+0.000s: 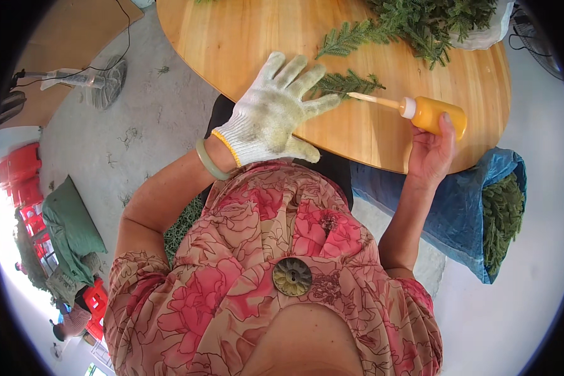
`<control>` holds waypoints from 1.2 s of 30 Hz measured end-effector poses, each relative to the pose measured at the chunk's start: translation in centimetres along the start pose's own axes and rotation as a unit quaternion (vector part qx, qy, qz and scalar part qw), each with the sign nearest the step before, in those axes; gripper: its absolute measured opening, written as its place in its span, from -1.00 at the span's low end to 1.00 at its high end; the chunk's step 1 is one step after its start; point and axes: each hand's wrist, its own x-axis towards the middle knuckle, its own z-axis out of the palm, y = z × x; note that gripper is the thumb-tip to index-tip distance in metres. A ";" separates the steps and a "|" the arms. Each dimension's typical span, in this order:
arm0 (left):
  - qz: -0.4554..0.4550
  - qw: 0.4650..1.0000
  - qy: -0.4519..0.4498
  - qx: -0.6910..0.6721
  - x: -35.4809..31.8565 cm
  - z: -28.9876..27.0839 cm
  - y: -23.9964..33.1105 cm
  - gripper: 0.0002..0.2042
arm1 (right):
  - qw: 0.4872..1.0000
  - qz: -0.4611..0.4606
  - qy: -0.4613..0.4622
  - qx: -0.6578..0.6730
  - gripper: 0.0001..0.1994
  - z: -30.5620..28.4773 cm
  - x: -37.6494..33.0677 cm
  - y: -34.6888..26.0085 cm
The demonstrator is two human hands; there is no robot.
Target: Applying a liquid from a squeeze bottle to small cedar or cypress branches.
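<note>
My left hand, in a white knit glove with greenish stains, is spread with its fingers apart at the near edge of the wooden table. A small green fir sprig lies by its fingertips; whether they touch it I cannot tell. My right hand, bare, holds a yellow squeeze bottle with a white collar and a long nozzle. The bottle lies nearly level, its nozzle tip pointing left at the sprig and close to a gloved finger. Just beyond lies a longer fir sprig.
A pile of fir branches covers the table's far right, partly on a pale plastic bag. A blue sack of greenery stands below the right edge. On the floor at left are a fan, a green sack and red crates.
</note>
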 end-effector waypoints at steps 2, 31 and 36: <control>-0.001 1.000 -0.001 -0.002 0.1 -0.1 0.0 -0.17 | 1.000 -0.005 -0.005 -0.012 -0.73 0.8 -0.2 0.1; -0.001 1.000 -0.016 0.000 0.5 -0.3 -0.1 -0.16 | 0.992 -0.089 -0.023 -0.090 -0.74 2.1 -0.3 -0.5; 0.000 1.000 -0.013 -0.001 0.6 -0.1 -0.1 -0.17 | 0.992 -0.091 -0.024 -0.084 -0.74 1.6 -0.1 -0.8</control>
